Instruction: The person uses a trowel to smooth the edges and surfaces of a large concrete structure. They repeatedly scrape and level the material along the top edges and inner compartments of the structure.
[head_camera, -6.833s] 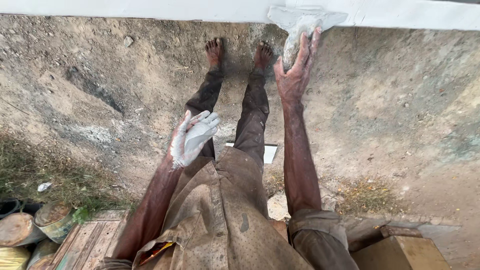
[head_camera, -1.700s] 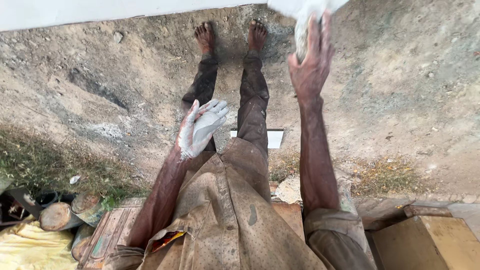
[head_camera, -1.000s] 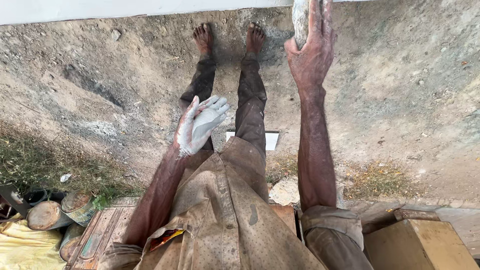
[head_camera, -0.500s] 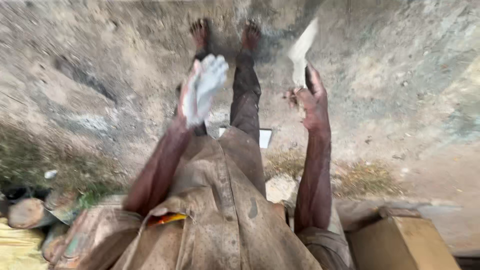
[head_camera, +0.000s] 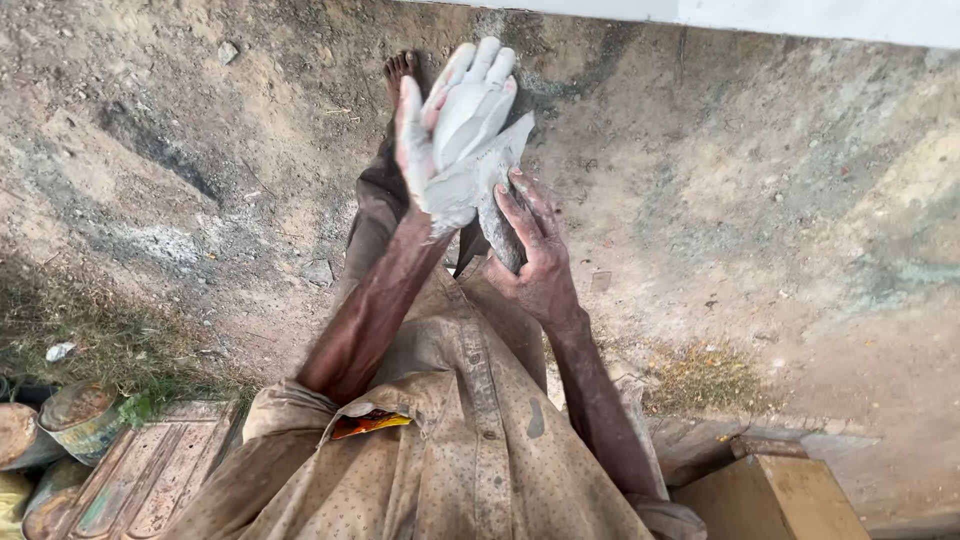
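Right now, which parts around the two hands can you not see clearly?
Head view only:
- Grey sheet: mostly hidden between the left hand and right hand; material unclear.
- Right foot: hidden behind the hands.
- Tins and wooden box: cut by the frame edge.

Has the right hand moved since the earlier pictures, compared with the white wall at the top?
Yes. The right hand has come down from the white wall toward the body, meeting the white-coated left hand around the grey sheet.

tins (head_camera: 70, 420), maybe rusty | wooden box (head_camera: 770, 495) | dry grass (head_camera: 100, 335) | dirt ground (head_camera: 750, 200)
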